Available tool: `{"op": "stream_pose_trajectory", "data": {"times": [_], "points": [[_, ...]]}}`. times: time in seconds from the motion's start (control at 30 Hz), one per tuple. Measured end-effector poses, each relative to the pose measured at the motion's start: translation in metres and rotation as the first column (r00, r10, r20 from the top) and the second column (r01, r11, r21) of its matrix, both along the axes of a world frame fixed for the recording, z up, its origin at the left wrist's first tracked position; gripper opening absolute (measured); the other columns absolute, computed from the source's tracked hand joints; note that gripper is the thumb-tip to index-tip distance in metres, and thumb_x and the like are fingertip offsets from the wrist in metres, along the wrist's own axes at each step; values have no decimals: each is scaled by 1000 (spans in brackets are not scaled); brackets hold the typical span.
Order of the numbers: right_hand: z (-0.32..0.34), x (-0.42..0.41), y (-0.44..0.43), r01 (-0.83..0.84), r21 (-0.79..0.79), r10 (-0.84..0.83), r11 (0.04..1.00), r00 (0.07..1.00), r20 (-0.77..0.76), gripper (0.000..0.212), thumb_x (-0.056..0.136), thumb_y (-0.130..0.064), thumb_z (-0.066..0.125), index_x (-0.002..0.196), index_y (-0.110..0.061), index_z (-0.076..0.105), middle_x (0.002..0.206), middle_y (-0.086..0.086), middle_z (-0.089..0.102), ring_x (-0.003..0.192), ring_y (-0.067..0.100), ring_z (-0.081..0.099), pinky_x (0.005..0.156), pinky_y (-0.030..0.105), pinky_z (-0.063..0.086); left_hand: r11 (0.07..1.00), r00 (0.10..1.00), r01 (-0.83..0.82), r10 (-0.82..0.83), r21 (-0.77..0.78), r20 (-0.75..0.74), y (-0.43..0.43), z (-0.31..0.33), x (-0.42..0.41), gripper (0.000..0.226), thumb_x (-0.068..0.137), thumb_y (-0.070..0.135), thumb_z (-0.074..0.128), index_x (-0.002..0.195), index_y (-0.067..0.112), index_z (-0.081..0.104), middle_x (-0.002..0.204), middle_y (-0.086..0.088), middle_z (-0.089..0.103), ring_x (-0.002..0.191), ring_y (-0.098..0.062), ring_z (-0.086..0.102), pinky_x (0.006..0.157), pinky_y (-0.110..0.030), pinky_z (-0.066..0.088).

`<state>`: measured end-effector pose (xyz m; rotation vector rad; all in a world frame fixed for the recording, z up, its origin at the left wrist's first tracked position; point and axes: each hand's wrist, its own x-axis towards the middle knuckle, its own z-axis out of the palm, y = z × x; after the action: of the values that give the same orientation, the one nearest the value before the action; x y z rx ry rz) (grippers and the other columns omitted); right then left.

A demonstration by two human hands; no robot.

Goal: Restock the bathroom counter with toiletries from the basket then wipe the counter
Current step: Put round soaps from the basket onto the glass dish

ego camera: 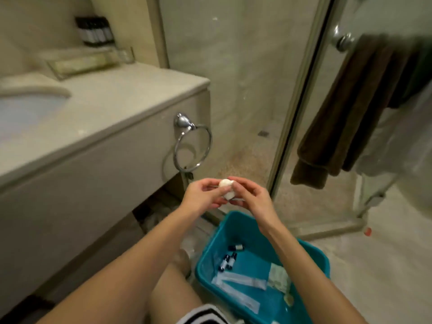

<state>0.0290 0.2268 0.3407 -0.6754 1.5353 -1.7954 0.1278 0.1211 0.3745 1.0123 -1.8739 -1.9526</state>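
Thigh (112,288) and shorts (203,314) fill the lower edge. Just beyond them the basket (233,228) stands on the floor, holding bottles (228,260) and packets (238,284).

Above the basket's far end my two hands meet. The left hand (201,195) and right hand (252,197) both have curled fingers pinching a pair of small white rounds (225,184). I judge these to be soaps, though blur hides any wrapper. The two rounds touch each other, and I cannot tell which hand bears which.

The rounds hang in the air below the tabletop (105,101) and to its right, near the towel ring (192,148).

Step in hand, as I read it: lift the rounds out of the basket and set them on the tabletop.

To do it well:
- Settle the grip first — one round per hand, or both cupped in one palm — since small smooth pieces pinched at the fingertips may slip back into the basket.
- Rise clear of the tabletop's front edge and the ring before reaching in.
- Aim for the back, beside the tray (88,61) and below the ledge with dark vials (94,31), well apart from the sink (25,108), so the rounds stay dry.
- Set them flat and let go only once they rest.

The bottles and packets wait in the basket — restocking looks early, with wiping not yet begun.
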Motion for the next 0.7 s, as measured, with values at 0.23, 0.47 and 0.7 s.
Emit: {"op": "stream_pose_trajectory", "data": {"times": [0.23, 0.47, 0.7], "points": [[132, 74, -56, -235, -132, 203, 963, 954, -223, 18, 87, -8, 62, 104, -14, 66, 93, 3, 68, 75, 6, 65, 68, 21, 56, 959, 946, -270, 248, -87, -208, -30, 125, 97, 24, 81, 9, 71, 103, 3, 64, 75, -3, 62, 44, -1, 55, 51, -14, 49], [220, 173, -122, -474, -147, 408, 868, 850, -332, 25, 89, -13, 62, 113, -12, 64, 104, 13, 68, 83, 15, 67, 70, 22, 58, 834, 842, -513, 443, -203, -307, -61, 205, 218, 31, 80, 18, 72, 108, 6, 65, 86, -4, 63, 66, -8, 52, 64, -18, 51], [262, 235, -197, -613, -115, 535, 782, 754, -380, 23, 88, -15, 63, 111, -13, 65, 102, 10, 70, 80, 11, 69, 66, 22, 56, 716, 743, -659, 572, -232, -348, -119, 236, 282, 32, 81, 20, 73, 107, 3, 67, 83, -4, 62, 62, -8, 48, 50, -12, 48]]}}
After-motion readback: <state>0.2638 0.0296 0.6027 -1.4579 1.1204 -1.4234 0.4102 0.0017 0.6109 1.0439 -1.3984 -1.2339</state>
